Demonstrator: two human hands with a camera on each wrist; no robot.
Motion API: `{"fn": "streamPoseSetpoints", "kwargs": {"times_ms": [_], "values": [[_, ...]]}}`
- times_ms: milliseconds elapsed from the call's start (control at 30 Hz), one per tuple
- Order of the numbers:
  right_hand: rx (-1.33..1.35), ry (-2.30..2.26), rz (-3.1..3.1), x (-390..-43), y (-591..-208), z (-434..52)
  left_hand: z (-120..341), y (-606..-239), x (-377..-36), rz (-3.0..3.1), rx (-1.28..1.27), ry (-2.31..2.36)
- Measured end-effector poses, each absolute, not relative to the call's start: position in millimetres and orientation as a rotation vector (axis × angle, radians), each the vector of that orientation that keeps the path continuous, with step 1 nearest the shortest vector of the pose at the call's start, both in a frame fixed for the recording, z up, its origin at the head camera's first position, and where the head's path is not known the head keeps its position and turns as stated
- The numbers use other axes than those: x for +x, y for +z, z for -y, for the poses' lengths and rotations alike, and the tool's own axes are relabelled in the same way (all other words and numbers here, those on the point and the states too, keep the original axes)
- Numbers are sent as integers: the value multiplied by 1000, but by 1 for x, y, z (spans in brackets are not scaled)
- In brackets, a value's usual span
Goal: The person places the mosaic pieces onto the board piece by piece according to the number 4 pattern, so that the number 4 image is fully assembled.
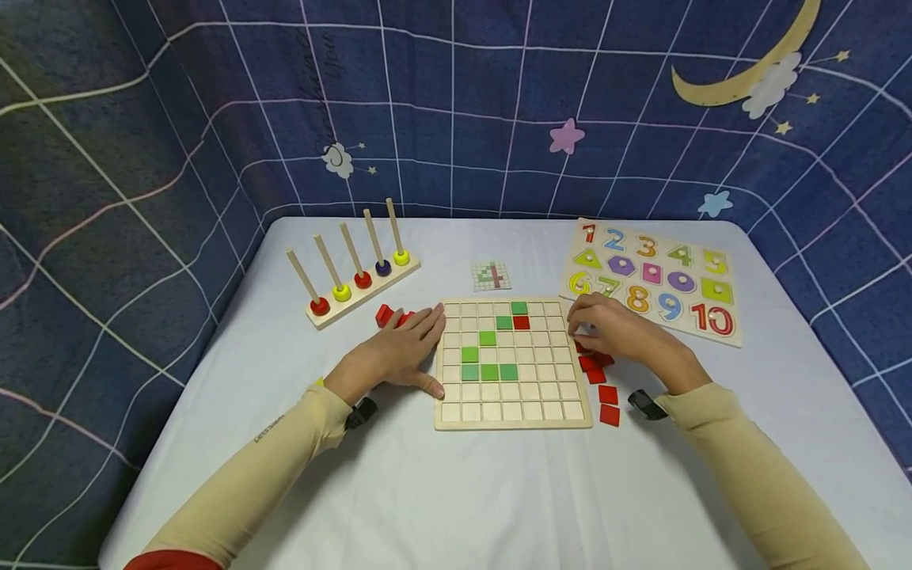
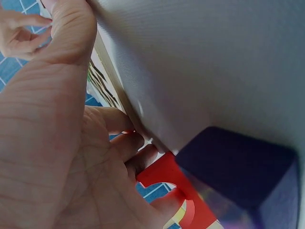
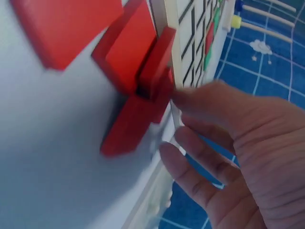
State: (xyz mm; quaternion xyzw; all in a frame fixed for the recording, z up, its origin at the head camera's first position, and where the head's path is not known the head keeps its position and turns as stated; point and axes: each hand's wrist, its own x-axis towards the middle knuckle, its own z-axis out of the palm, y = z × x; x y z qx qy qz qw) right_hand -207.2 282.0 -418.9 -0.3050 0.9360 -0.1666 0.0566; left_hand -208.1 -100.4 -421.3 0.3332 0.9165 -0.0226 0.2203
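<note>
Far left of white table (image 1: pixel 456 491): peg rack (image 1: pixel 354 294) with five upright rods, a ring at the base of each; well apart from both hands.

Just right of rack: small heap of red tiles (image 1: pixel 390 316), touching or nearly touching the fingertips of the left hand (image 1: pixel 399 356). Left hand laid flat, palm down, fingers extended and relaxed against the left rim of the grid board (image 1: pixel 510 364); thumb at the lower-left edge. Nothing enclosed in this hand; board steadied only.

Centre: grid board lying flat, square. Green tiles (image 1: pixel 488 370) seated in an L-like run through the middle cells; one red tile (image 1: pixel 521 322) seated in the second row, just right of a green one. Small pattern card (image 1: pixel 491 275) beyond the far rim, clear of both hands.

Right rim of board: right hand (image 1: pixel 618 332) with fingers curled down onto a loose red pile (image 3: pixel 138 90), fingertips contacting the tiles; whether one tile is actually pinched cannot be told from any view. Pile touching the board's right edge, tiles overlapping and tilted. Right hand nearer to this supply; open cells lie to its left, across the rim. Two further red squares (image 1: pixel 609 404) flat on the table nearer the body.

Far right: number puzzle (image 1: pixel 651 279), beside the right hand, not in the path to the board.
</note>
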Motion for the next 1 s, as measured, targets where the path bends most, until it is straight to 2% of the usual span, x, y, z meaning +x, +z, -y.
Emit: {"fn": "streamPoseSetpoints", "kwargs": {"times_ms": [133,367,1000], "values": [[-859,-529,-2790,-203,-416,-292,100,-420,-209,-2536,924,-70],[-909,-537,-2778,-196,-419,-300,100,-421,-210,-2532,917,-62],[-927,-542,-2790,-192,-424,-297,99,-421,-207,-2549,926,-66]]}}
